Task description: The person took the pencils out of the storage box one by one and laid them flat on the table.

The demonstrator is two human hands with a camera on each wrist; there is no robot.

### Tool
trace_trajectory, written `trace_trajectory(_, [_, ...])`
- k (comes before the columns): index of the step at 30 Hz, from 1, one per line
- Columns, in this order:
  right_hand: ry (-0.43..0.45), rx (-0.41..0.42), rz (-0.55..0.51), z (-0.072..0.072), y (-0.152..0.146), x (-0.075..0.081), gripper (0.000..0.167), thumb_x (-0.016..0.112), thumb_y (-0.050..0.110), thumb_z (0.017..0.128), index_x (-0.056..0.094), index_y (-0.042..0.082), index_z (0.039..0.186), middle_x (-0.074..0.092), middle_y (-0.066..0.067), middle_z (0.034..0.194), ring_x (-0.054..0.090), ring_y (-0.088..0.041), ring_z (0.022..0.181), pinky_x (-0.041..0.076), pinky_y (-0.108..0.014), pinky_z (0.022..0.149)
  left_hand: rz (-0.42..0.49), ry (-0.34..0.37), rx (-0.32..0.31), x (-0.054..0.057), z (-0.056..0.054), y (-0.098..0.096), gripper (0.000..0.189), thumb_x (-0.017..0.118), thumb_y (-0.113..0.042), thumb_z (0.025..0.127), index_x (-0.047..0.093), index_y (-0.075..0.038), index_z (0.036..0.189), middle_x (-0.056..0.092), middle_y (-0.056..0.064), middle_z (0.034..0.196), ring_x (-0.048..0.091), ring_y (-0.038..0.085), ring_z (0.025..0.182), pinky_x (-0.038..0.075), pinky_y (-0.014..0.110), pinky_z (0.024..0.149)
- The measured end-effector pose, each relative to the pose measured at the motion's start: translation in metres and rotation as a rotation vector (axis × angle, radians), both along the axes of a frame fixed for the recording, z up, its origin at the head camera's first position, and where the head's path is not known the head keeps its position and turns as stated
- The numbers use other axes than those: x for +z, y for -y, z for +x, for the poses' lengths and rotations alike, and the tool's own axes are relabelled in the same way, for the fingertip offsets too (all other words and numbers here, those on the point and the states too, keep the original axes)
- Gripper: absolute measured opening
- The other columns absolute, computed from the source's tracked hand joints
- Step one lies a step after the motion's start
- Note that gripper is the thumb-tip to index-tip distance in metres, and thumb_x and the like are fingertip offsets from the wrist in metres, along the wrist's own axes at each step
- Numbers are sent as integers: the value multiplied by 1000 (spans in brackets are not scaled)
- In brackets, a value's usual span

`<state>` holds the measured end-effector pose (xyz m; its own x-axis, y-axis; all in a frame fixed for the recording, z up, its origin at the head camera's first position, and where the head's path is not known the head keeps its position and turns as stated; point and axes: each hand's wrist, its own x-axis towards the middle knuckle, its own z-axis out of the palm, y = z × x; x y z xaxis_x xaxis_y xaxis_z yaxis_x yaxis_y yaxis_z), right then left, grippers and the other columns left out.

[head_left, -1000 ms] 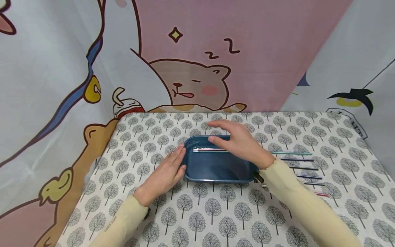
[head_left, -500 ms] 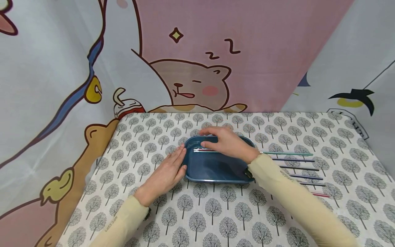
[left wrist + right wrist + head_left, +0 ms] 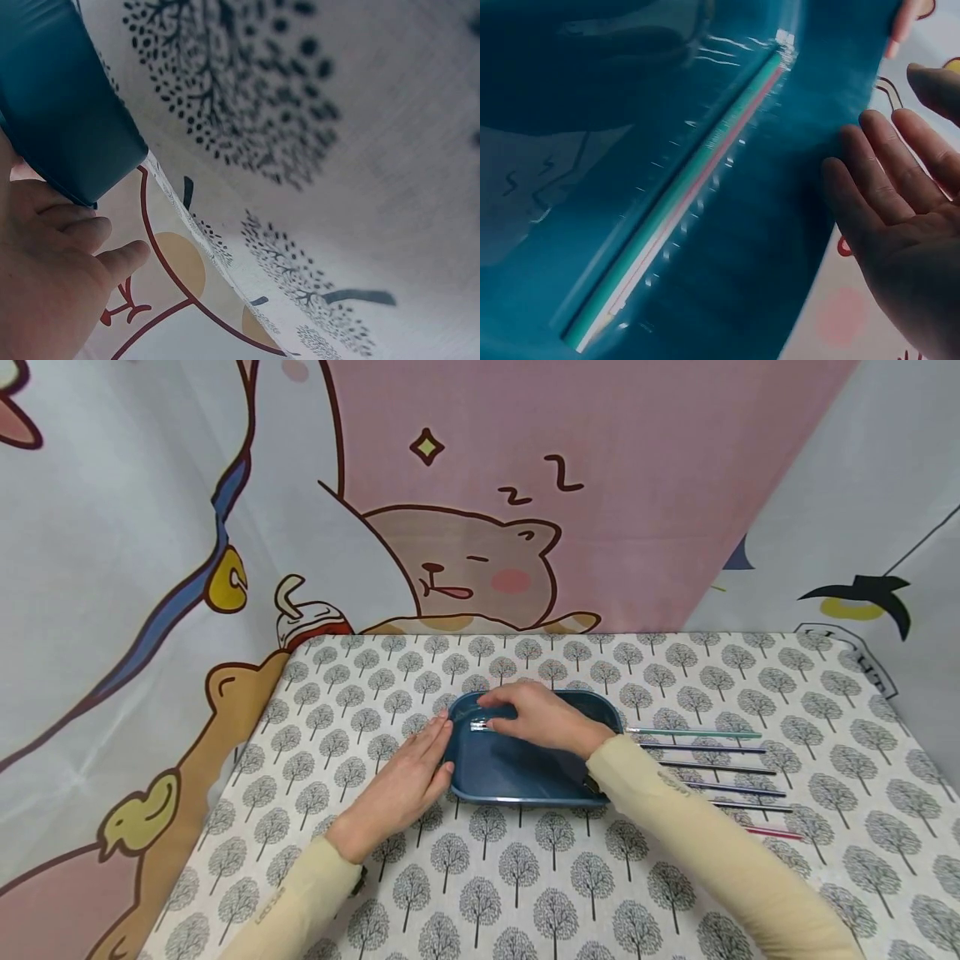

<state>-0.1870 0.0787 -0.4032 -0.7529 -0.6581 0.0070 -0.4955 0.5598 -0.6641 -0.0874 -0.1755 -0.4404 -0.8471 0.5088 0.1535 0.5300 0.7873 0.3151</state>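
Observation:
My left hand (image 3: 397,789) touches the left end of a dark blue tray (image 3: 525,781), its fingers extended along the rim. In the left wrist view, the fingertips of that hand (image 3: 56,262) lie against the tray wall (image 3: 82,105). Over the back left of the tray hovers my right hand (image 3: 540,717), thumb and fingers apart and nothing held. Beneath it, a green pencil (image 3: 660,202) and a red-and-white pencil (image 3: 694,191) lie side by side inside the tray. In the head view the right hand hides most of them; only their pale ends (image 3: 477,725) show.
Right of the tray, several pencils lie in a row on the tree-print tablecloth (image 3: 480,902): a green one (image 3: 697,732), dark ones (image 3: 720,769) and a red one (image 3: 776,833). The right sleeve (image 3: 697,843) covers their near parts. A printed curtain (image 3: 637,527) hangs behind.
My right hand has moved left and lower over the tray, covering more of the pencils inside. The left hand and the tray stay in place.

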Motion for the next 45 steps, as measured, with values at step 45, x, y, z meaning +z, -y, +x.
trace_trajectory(45, [-8, 43, 262, -4, 1, -28, 31, 80, 13, 91, 75, 9, 121, 70, -2, 106, 65, -16, 96, 58, -33, 86, 2, -7, -2, -1, 0, 0, 61, 39, -34, 112, 27, 1, 161, 23, 19, 169, 28, 34, 154, 31, 55, 122])
